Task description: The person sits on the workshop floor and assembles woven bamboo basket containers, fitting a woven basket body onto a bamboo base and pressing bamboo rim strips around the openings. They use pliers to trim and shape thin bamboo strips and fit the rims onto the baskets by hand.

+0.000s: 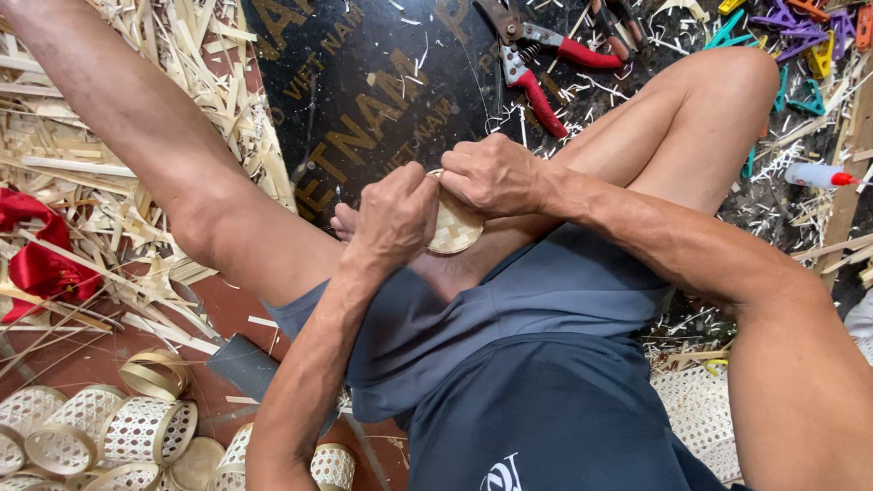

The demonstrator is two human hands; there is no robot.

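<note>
Woven bamboo disc (455,229) sits over the lap, pinched at its rim by left hand (396,218) and right hand (496,173) fingertips; it looks light, thin, springy, best gripped by its edge. Farther off lie red-handled shears (536,64).

A printed mat and a small bottle

The dark floor mat (382,82) with gold lettering lies under the knees; a small white glue bottle (818,175) with a red tip lies at the right among shavings.
</note>
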